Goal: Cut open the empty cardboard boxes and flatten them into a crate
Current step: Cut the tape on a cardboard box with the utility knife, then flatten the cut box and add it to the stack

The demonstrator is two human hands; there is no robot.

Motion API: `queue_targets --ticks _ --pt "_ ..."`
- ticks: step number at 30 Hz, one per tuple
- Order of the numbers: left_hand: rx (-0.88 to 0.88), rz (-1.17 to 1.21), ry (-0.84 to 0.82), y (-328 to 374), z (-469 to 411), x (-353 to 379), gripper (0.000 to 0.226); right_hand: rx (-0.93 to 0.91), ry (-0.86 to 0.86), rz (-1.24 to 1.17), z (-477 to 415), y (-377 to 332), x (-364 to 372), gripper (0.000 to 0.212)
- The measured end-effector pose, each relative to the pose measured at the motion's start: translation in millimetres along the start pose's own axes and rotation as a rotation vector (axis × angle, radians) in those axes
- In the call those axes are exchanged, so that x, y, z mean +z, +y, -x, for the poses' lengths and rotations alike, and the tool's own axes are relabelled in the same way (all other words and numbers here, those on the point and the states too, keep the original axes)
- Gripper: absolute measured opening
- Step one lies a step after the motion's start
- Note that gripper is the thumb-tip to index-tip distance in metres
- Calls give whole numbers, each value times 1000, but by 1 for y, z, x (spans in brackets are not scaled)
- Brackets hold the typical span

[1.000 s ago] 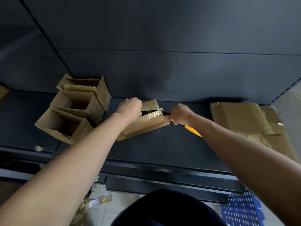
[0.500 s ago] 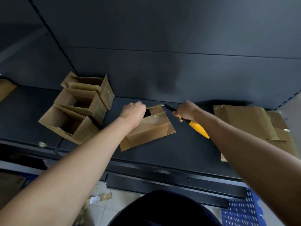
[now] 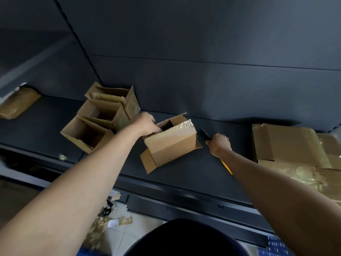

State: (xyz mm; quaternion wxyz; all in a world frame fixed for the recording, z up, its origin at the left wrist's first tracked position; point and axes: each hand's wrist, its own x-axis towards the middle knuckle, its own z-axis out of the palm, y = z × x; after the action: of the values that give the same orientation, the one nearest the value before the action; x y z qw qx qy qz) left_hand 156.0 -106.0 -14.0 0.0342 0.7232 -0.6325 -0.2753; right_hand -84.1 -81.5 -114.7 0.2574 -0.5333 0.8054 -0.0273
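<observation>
A small cardboard box (image 3: 171, 146) lies on its side on the dark shelf (image 3: 212, 172), its far flaps open and clear tape along its top edge. My left hand (image 3: 146, 124) grips the box's upper left rim, fingers reaching inside the opening. My right hand (image 3: 219, 144) holds a utility knife (image 3: 205, 134) just right of the box; its dark blade end points up and left, and its yellow handle shows below my wrist. The blade is clear of the cardboard.
Three open empty boxes (image 3: 103, 121) are nested in a row at the left. Flattened cardboard (image 3: 287, 145) is stacked at the right. Another taped piece (image 3: 17, 103) lies far left. Tape scraps (image 3: 103, 224) litter the floor; a blue crate (image 3: 275, 248) peeks in bottom right.
The knife has come out of the box's taped seam and moved right. The box's far flaps now stand open, and my left hand has shifted into the opening.
</observation>
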Motion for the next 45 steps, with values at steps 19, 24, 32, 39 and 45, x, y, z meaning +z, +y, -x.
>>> queue_targets --ticks 19,24,32,39,45 --pt "-139 269 401 10 28 -32 50 -327 -493 -776 45 -87 -96 57" --pt "-7 317 498 25 35 -32 44 -229 -97 -431 64 -115 -102 94" --pt "114 514 581 16 28 -42 36 -317 6 -684 82 -108 -108 36" --pt "-14 1064 506 2 11 -47 37 -430 -192 -838 95 -77 -112 43" --pt "84 1425 174 9 9 -38 42 -185 42 -835 77 -50 -124 50"
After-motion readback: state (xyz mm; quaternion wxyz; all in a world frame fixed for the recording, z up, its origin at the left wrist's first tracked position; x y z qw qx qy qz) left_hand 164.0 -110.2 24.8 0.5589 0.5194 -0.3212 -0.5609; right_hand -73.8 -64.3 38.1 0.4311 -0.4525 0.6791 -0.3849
